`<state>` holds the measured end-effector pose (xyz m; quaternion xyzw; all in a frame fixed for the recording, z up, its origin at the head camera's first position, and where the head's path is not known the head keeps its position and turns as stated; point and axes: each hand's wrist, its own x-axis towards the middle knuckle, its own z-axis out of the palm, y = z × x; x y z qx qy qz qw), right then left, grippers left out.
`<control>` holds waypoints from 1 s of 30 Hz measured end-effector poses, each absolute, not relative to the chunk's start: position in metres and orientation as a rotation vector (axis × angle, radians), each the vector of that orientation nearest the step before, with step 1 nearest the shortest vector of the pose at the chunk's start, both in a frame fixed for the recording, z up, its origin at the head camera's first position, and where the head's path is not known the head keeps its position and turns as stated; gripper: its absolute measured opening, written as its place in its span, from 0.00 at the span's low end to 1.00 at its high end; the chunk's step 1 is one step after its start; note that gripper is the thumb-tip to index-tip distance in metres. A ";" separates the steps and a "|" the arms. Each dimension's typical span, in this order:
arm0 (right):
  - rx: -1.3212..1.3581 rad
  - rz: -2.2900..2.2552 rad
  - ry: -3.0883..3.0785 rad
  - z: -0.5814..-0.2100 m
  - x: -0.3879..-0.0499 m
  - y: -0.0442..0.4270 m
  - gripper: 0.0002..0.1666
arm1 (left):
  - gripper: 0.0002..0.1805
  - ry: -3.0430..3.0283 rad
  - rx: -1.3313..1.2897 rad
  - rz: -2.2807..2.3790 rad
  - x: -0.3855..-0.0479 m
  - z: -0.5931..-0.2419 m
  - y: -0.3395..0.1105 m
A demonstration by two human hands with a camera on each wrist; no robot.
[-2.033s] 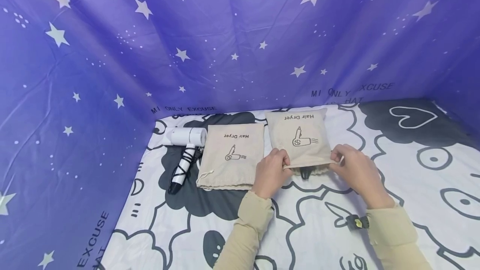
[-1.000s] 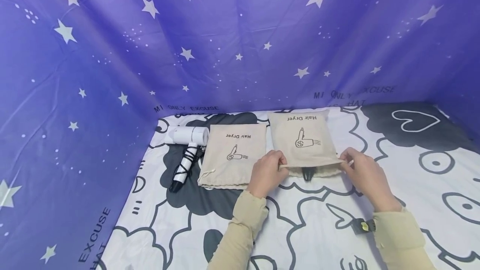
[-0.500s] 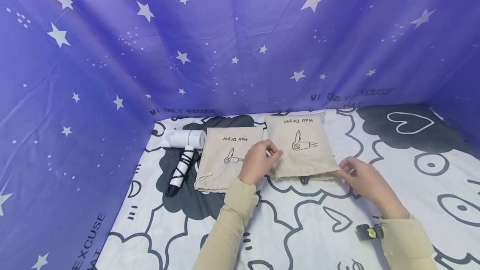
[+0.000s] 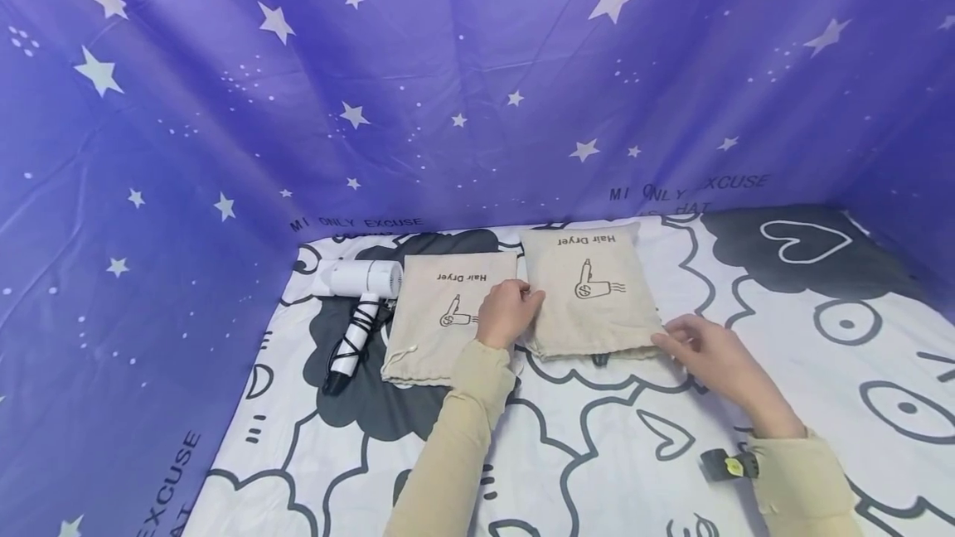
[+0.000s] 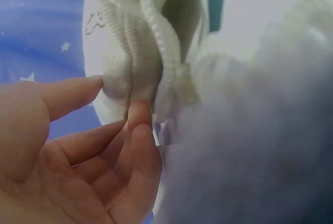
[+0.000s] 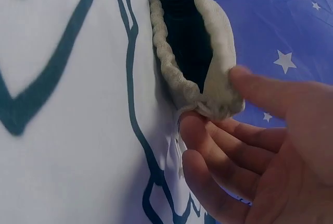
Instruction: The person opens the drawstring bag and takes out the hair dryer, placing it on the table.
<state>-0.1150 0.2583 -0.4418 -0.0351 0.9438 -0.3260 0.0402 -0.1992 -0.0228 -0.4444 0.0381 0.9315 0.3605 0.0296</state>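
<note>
A beige drawstring bag [image 4: 597,288] printed "Hair Dryer" lies on the right, its mouth toward the person. My right hand [image 4: 705,355] pinches the near right corner of its mouth, the thumb on one face and fingers beneath. A dark ribbed piece shows inside the mouth [image 6: 187,36]. Beside the bag's left edge is my left hand [image 4: 507,313], fingers loosely bent. In the left wrist view its thumb [image 5: 78,94] appears to touch beige fabric, with a gap between thumb and fingers. A second drawstring bag [image 4: 429,338] lies flat to the left, partly behind that hand.
A white hair dryer [image 4: 366,278] with a black cord round its handle lies left of the second bag. Everything lies on a black-and-white cartoon-print sheet [image 4: 582,479]. Purple star-print curtains [image 4: 448,65] rise behind and at the sides.
My left hand has let go of the right bag's hem and moved up and left along its side. The hem has dropped over most of the dark piece. My right hand stays at its corner.
</note>
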 end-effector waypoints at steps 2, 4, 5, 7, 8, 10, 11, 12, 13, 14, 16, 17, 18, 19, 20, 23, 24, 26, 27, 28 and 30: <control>-0.121 -1.009 2.900 -0.442 -0.115 0.256 0.26 | 0.15 2.870 0.103 1.119 -0.200 -0.447 -0.024; -0.129 -1.002 2.916 -0.443 -0.116 0.255 0.23 | 0.13 2.868 0.097 1.118 -0.201 -0.449 -0.024; -0.131 -0.993 2.922 -0.444 -0.116 0.254 0.23 | 0.12 2.870 0.094 1.117 -0.201 -0.450 -0.025; -0.134 -0.975 2.938 -0.444 -0.116 0.253 0.22 | 0.11 2.878 0.094 1.119 -0.201 -0.451 -0.025; -0.135 -0.967 2.943 -0.444 -0.117 0.253 0.21 | 0.11 2.882 0.097 1.122 -0.201 -0.451 -0.025; -0.129 -0.959 2.949 -0.444 -0.117 0.253 0.21 | 0.10 2.887 0.101 1.134 -0.201 -0.451 -0.026; -0.126 -0.962 2.948 -0.444 -0.117 0.252 0.20 | 0.10 2.887 0.101 1.144 -0.201 -0.451 -0.026; -0.120 -0.965 2.946 -0.443 -0.117 0.252 0.20 | 0.09 2.889 0.103 1.157 -0.201 -0.450 -0.027; -0.115 -0.977 2.937 -0.443 -0.118 0.252 0.20 | 0.09 2.890 0.104 1.169 -0.201 -0.449 -0.028; -0.113 -0.985 2.932 -0.443 -0.118 0.253 0.20 | 0.09 2.890 0.101 1.182 -0.201 -0.448 -0.029; -0.122 -1.014 2.923 -0.442 -0.121 0.254 0.19 | 0.08 2.893 0.102 1.208 -0.201 -0.446 -0.031; -0.123 -1.021 2.920 -0.442 -0.122 0.255 0.18 | 0.08 2.898 0.105 1.217 -0.200 -0.444 -0.032; -0.124 -1.023 2.923 -0.442 -0.123 0.256 0.18 | 0.07 2.906 0.115 1.222 -0.200 -0.442 -0.033; -0.124 -1.028 2.924 -0.442 -0.125 0.257 0.17 | 0.07 2.916 0.127 1.219 -0.199 -0.440 -0.033; -0.120 -1.029 2.928 -0.442 -0.127 0.258 0.16 | 0.07 2.933 0.143 1.210 -0.198 -0.439 -0.034; -0.092 -1.024 2.931 -0.441 -0.132 0.260 0.14 | 0.07 2.998 0.186 1.155 -0.196 -0.433 -0.033; -0.090 -1.022 2.936 -0.441 -0.134 0.261 0.14 | 0.07 3.020 0.194 1.134 -0.195 -0.432 -0.033; -0.085 -1.013 2.945 -0.441 -0.137 0.262 0.14 | 0.07 3.056 0.200 1.097 -0.192 -0.428 -0.032; -0.090 -1.001 2.961 -0.441 -0.139 0.263 0.15 | 0.07 3.065 0.198 1.086 -0.191 -0.427 -0.031; -0.089 -0.992 2.977 -0.441 -0.140 0.265 0.15 | 0.06 3.075 0.201 1.076 -0.189 -0.425 -0.030; -0.083 -0.977 3.008 -0.441 -0.144 0.267 0.16 | 0.06 3.086 0.214 1.054 -0.185 -0.423 -0.029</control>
